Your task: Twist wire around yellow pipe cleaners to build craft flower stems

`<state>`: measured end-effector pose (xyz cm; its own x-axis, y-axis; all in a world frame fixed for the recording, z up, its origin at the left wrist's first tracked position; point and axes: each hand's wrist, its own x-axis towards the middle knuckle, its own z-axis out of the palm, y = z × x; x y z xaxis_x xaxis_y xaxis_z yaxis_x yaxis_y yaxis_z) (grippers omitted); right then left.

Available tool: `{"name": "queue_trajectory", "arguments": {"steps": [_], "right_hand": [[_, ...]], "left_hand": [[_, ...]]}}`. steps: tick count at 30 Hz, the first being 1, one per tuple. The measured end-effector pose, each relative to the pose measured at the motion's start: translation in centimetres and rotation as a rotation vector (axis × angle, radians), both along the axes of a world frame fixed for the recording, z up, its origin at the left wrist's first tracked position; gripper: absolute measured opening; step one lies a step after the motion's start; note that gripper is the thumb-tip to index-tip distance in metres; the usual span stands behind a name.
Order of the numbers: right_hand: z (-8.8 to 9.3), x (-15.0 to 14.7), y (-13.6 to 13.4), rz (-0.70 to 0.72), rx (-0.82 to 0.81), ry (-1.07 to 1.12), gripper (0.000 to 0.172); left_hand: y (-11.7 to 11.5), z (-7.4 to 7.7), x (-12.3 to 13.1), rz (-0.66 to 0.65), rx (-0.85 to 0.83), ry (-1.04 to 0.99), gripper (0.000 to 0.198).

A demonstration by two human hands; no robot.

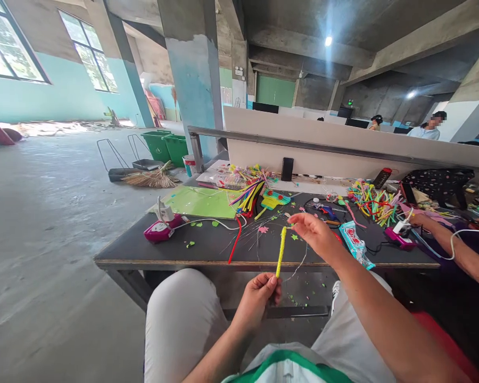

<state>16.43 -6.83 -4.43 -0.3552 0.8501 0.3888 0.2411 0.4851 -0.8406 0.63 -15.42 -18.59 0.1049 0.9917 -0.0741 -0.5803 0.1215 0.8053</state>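
Observation:
My left hand (262,291) is closed round the lower end of a fuzzy yellow stick (281,253), which looks wrapped in pipe cleaner and stands nearly upright over the table's front edge. At its top, a short yellow end runs sideways to my right hand (314,233), whose thumb and fingers are pinched on it. A thin pale wire (302,261) hangs in a loop near the stick. Behind it on the dark table (207,250) lie a red pipe cleaner (235,242), a pink star (263,230) and several thin wires.
A magenta power strip (163,229) and a green sheet (201,202) lie at left. Bundled pipe cleaners (250,198), a phone (287,169) and a blue packet (355,243) are further over. At right, another person's arm (455,247) reaches onto the table.

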Motion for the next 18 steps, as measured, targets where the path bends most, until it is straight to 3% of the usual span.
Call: {"name": "queue_trajectory", "arguments": {"steps": [2,4,9,12,18], "right_hand": [[-1.8,0.1,-0.7,-0.047,-0.041,0.271,0.035],[-4.3,-0.1,-2.1,-0.110,-0.133,0.398,0.036],[-9.9,-1.9,-6.3,0.016,-0.374,0.316,0.035],[-10.8,-2.6,-7.1,0.019,-0.380,0.348,0.033],[-11.4,-2.2,-6.3,-0.012,-0.364,0.377,0.030]], "left_hand": [[0.1,0.6,-0.3,0.015,-0.006,-0.047,0.027],[0.2,1.2,-0.5,0.016,-0.002,-0.084,0.025],[0.5,1.8,-0.2,0.002,0.034,-0.082,0.022],[0.6,1.6,0.3,-0.007,0.058,-0.054,0.021],[0.8,0.1,0.7,-0.081,0.030,-0.079,0.022]]}}
